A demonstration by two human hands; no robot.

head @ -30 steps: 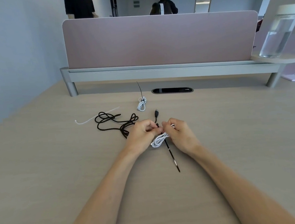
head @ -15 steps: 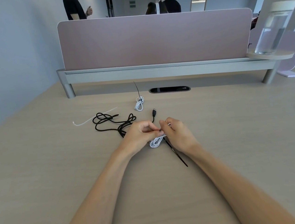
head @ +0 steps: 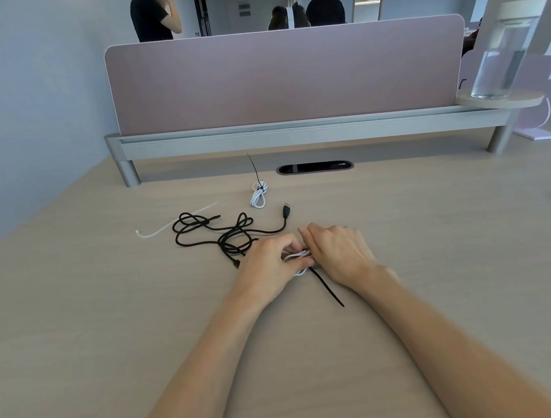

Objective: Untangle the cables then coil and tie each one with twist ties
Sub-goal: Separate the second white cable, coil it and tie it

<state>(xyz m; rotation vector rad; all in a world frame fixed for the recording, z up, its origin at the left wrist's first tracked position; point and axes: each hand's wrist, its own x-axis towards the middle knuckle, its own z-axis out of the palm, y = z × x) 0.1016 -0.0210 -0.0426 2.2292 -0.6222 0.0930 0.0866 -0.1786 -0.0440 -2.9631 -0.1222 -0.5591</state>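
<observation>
Since a second ago our black tie's [head: 328, 287] tail swung, now pointing toward us and right. Our left hand [head: 269, 266] and right hand [head: 338, 253] pinch one white coil [head: 300, 256] mid-desk [head: 438, 261]. One tied white coil [head: 259, 195], one loose black cable [head: 223, 233], one white tie [head: 172, 223].

Bare bench [head: 438, 261] right of the hands; black cable [head: 223, 233] sprawls to their left, tied white coil [head: 259, 195] beyond, divider [head: 285, 74] across the rear.

white coil [head: 300, 256] mostly hidden, fingers [head: 290, 241] over it
</observation>
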